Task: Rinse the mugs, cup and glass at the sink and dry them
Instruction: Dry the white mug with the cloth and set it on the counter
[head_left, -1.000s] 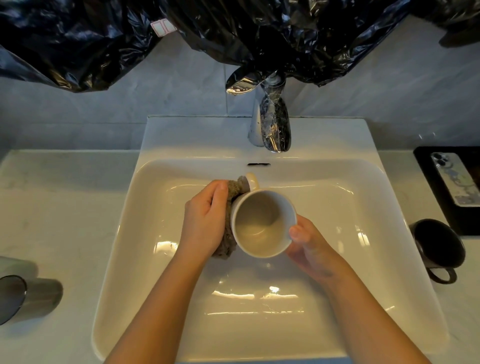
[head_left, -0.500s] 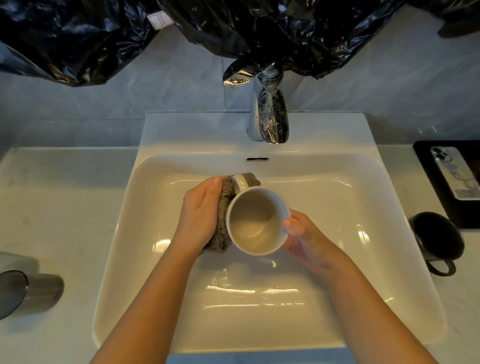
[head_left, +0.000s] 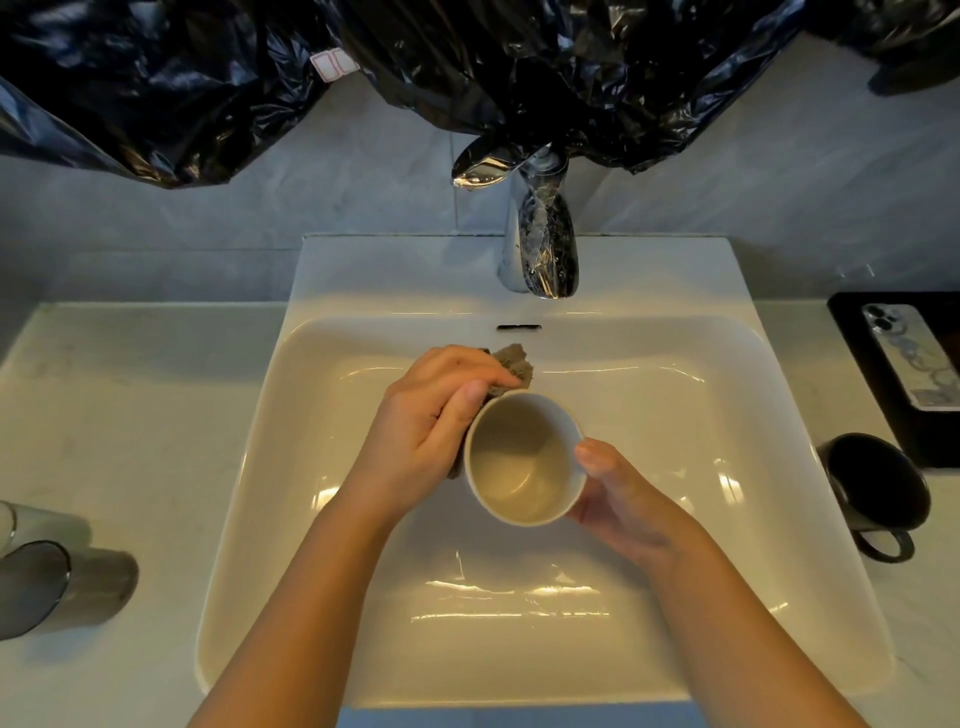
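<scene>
Right hand (head_left: 618, 499) cups the white mug (head_left: 522, 457) from beneath, thumb on the rim, mouth up over the sink (head_left: 311, 415); left hand (head_left: 431, 426) presses a brown cloth (head_left: 514, 364) against the far side. Drying step, I'd say: next, turn the mug and wipe inside. Black mug (head_left: 878, 488) waits on the table (head_left: 130, 415) right, steel cup (head_left: 62, 587) left, tap (head_left: 540, 244) beyond

The left hand (head_left: 434, 415) hides most of the grey cloth (head_left: 514, 362) and the white mug's (head_left: 524, 457) handle; the picture's left edge crops the metal cup (head_left: 62, 587).
</scene>
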